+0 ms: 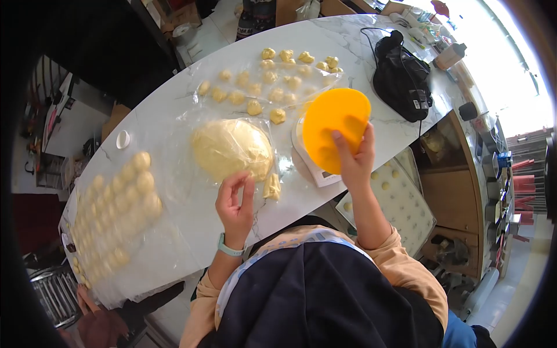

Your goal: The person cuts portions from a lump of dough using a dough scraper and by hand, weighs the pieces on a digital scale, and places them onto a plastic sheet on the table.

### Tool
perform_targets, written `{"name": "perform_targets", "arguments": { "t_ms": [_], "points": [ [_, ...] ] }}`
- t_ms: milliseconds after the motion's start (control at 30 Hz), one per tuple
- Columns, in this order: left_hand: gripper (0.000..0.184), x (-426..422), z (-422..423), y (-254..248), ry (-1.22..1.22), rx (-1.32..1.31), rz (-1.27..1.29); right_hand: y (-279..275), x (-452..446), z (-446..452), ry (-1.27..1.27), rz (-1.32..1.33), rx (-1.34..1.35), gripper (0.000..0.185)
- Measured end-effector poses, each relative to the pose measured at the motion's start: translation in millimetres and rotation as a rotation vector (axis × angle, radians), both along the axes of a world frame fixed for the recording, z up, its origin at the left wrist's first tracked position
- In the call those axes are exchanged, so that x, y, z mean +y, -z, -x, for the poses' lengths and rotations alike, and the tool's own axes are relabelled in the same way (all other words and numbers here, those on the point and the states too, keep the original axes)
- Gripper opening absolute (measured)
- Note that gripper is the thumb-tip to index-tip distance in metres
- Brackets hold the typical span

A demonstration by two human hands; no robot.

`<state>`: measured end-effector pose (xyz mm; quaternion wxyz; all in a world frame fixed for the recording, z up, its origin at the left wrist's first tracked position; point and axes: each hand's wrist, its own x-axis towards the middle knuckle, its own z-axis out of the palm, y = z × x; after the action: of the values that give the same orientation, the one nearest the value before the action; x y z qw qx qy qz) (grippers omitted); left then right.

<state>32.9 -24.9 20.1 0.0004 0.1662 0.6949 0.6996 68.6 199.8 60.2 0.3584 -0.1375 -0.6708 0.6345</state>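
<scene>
My right hand (357, 153) grips a round yellow plate (333, 124) by its right edge, thumb on its face. The plate is tilted and hides most of a white kitchen scale (326, 177). My left hand (235, 203) is closed in a pinch at the near edge of a large dough mound (229, 145); what its fingertips hold, if anything, is hidden. Clear plastic film (181, 136) lies over and around the mound. A small dough strip (271, 187) rests just right of my left hand.
Several dough balls (277, 116) lie at the back, partly under film. Rows of dough balls (119, 197) cover the left side. A black bag (400, 78) sits at the right. Below the table edge is a tray (394, 203) of dough pieces. Another person's arm (87, 298) shows lower left.
</scene>
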Motion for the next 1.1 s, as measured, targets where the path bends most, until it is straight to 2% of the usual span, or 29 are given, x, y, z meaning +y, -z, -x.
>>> {"name": "perform_targets", "arguments": {
  "t_ms": [67, 133, 233, 333, 367, 467, 500, 600, 733, 767, 900, 933, 967, 1000, 1067, 1100],
  "points": [
    [0.030, 28, 14, -21, 0.115, 0.121, 0.040, -2, 17, -5, 0.066, -0.004, 0.026, 0.034],
    [0.038, 58, 30, -24, 0.336, 0.194, 0.159, -5, 26, -10, 0.136, 0.058, 0.029, 0.036],
    [0.045, 104, 62, -1, 0.434, 0.352, 0.290, -5, 42, -18, 0.239, 0.039, 0.022, 0.037],
    [0.045, 123, 76, 3, 0.650, 0.185, 0.484, -7, 58, -29, 0.342, -0.026, -0.007, 0.037],
    [0.043, 127, 79, 7, 0.654, 0.219, 0.499, -8, 64, -34, 0.372, -0.041, -0.011, 0.036],
    [0.042, 130, 80, 17, 0.687, -0.040, -0.032, -8, 82, -48, 0.453, -0.016, 0.006, 0.036],
    [0.038, 130, 74, 9, 0.672, -0.192, -0.174, -7, 88, -51, 0.476, 0.004, 0.020, 0.036],
    [0.027, 117, 63, -9, 0.521, -0.175, -0.104, -5, 102, -57, 0.505, 0.016, 0.035, 0.036],
    [0.008, 76, 39, 12, 0.146, -0.021, -0.025, -7, 104, -52, 0.483, 0.025, 0.079, 0.035],
    [0.007, 63, 32, 15, 0.138, 0.033, 0.093, -10, 101, -50, 0.470, 0.031, 0.081, 0.035],
    [0.022, 21, -5, 31, 0.139, 0.157, 0.506, -6, 95, -40, 0.445, -0.001, 0.063, 0.034],
    [0.027, 14, -12, 35, 0.145, 0.166, 0.596, -7, 89, -36, 0.386, 0.058, 0.075, 0.034],
    [0.034, 10, -15, 46, 0.139, 0.298, 0.681, -9, 81, -30, 0.325, 0.117, 0.090, 0.034],
    [0.033, 9, -17, 49, 0.112, 0.272, 0.715, -10, 73, -25, 0.266, 0.176, 0.104, 0.034],
    [0.030, 12, -22, 52, 0.062, 0.223, 0.774, 4, 54, -14, 0.150, 0.084, 0.035, 0.033],
    [0.029, 15, -23, 55, -0.005, 0.179, 0.719, 11, 40, -11, 0.070, 0.023, -0.021, 0.034]
  ]
}}
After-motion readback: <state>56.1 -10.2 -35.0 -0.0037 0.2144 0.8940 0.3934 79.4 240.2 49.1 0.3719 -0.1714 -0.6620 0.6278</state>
